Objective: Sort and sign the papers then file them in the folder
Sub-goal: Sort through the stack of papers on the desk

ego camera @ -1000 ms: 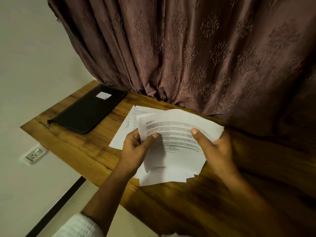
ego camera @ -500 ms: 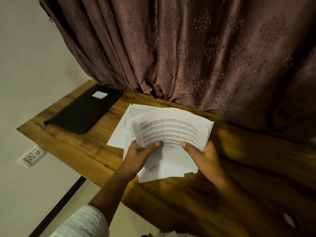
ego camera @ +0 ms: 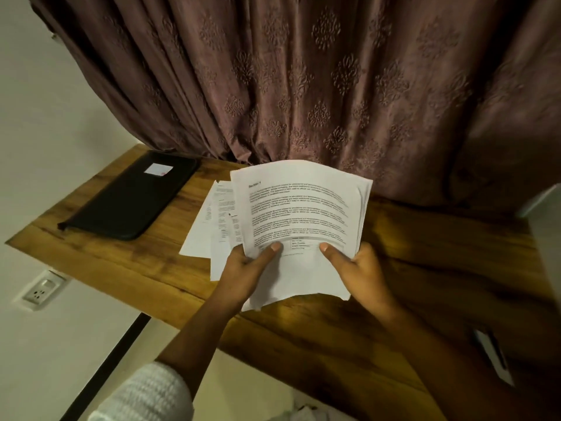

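Above a wooden desk, a person holds a stack of papers. The left hand grips its lower edge at 7 o'clock and the right hand at 5 o'clock, thumbs on top. A black folder lies at the stack's 10 o'clock, past loose sheets.

Stack of papers: print too blurred to read. My left hand, right hand: fingers hidden behind it. Loose sheets: partly covered. Black folder, label: illegible.
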